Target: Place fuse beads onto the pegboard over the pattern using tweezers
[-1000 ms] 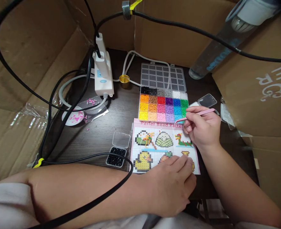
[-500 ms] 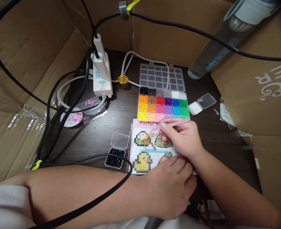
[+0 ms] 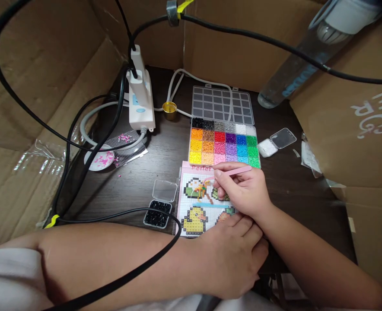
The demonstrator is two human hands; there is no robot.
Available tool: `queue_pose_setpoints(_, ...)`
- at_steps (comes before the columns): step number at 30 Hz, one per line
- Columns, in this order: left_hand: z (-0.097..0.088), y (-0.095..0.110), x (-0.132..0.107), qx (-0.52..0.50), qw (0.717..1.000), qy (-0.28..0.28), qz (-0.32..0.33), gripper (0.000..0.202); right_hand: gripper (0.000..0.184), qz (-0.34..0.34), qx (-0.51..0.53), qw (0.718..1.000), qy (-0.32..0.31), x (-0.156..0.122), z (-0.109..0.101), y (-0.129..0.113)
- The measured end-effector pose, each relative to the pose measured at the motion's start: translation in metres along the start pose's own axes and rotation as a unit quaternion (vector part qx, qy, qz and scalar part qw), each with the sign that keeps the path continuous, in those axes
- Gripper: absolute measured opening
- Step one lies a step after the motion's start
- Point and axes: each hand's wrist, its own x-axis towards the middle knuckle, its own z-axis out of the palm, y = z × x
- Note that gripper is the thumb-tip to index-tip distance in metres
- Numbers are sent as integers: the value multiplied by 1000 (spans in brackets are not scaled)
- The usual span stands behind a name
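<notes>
My right hand [image 3: 244, 190] pinches pink tweezers [image 3: 234, 172] over a Perler bead pattern sheet [image 3: 181, 207]. The tweezer tips are at a small orange, green and brown bead figure [image 3: 203, 188], which has a light blue strip [image 3: 210, 205] below it. Whether the tips grip a bead is too small to tell. My left hand [image 3: 233, 255] rests at the sheet's lower right, under my right wrist. Its fingers curl downward, and what is beneath them is hidden. Printed on the sheet are a yellow duck [image 3: 193, 221] and a partly covered carrot [image 3: 226, 214].
Beyond the sheet stands a bead box [image 3: 225, 142] sorted by colour, lid open. Small boxes hold black beads [image 3: 157, 214] and white beads [image 3: 268, 147]. A dish of pink beads [image 3: 99, 159], a power strip [image 3: 141, 103], a gold cup [image 3: 169, 111] and looping black cables [image 3: 145, 255] surround the work.
My right hand has shifted slightly left and down, bringing the tweezer tips closer to the bead figure. My left hand stays in place. The whole view has moved a little.
</notes>
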Motion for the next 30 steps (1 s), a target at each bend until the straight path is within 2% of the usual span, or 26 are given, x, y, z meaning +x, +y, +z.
queue_pose_setpoints(3,-1,-1,0,-13,1000,-12,1,53,18,0,-2,1000,-1,0,0,2)
queue_pose_setpoints(8,1,0,-1,4,1000,8,5,55,19,5,-7,1000,0,0,1,4)
queue_pose_setpoints(14,0,0,-2,10,1000,-2,9,54,19,12,-18,1000,5,0,2,3)
queue_pose_setpoints(21,1,1,-2,17,1000,13,9,53,17,3,-31,999,9,-2,3,4)
queue_pose_setpoints(24,0,0,-2,22,1000,15,12,52,15,-27,-51,998,9,-3,3,5)
queue_pose_setpoints(30,2,0,-1,8,1000,7,12,50,13,-146,-151,977,20,-5,4,3)
